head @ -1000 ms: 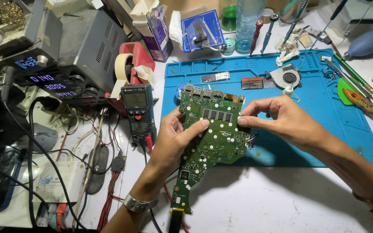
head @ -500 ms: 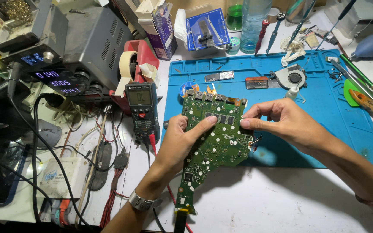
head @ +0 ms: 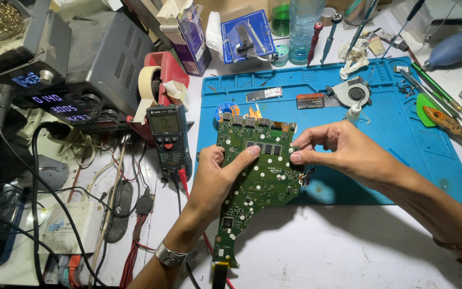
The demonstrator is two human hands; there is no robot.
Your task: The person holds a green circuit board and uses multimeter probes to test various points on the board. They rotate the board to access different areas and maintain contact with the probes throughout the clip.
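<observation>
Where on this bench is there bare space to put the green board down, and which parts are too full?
The white table is bare below the blue mat, right of the circuit board. The mat's right middle, between the right hand and the green pick, is also open. Left of the left hand, the multimeter, cables and power supply crowd the table.

Board's [head: 258,171] left edge behind left hand [head: 215,182]; right forearm cut off at frame edge.

Circuit board [head: 260,176] lies across mat [head: 402,160] edge, multimeter [head: 169,139] just left.
</observation>
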